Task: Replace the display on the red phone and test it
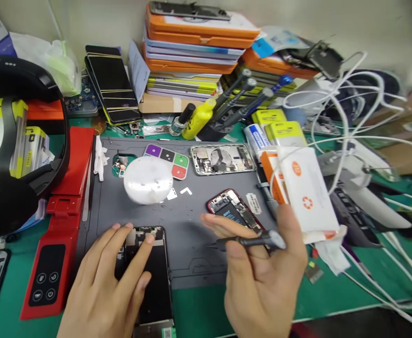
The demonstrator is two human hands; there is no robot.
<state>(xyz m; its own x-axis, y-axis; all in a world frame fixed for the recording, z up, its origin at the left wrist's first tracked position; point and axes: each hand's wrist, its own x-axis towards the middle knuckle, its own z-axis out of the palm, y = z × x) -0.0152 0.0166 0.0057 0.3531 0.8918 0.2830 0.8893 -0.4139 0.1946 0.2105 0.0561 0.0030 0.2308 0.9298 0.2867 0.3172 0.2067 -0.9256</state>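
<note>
My left hand lies with its fingers spread over an opened phone part with a black back, the index fingertip touching its top end. Between the thumb and fingers of my right hand is a dark screwdriver, its tip pointing left above the grey mat. Behind that hand, an opened red-framed phone shows its battery and is partly hidden by my fingers. Farther back lies another opened phone with a pale frame. A round white object partly covers a colored panel.
A red device with touch buttons stands at the left, near a black bin. Stacked orange boxes, a yellow bottle and a screwdriver holder line the back. White cables and a white box crowd the right.
</note>
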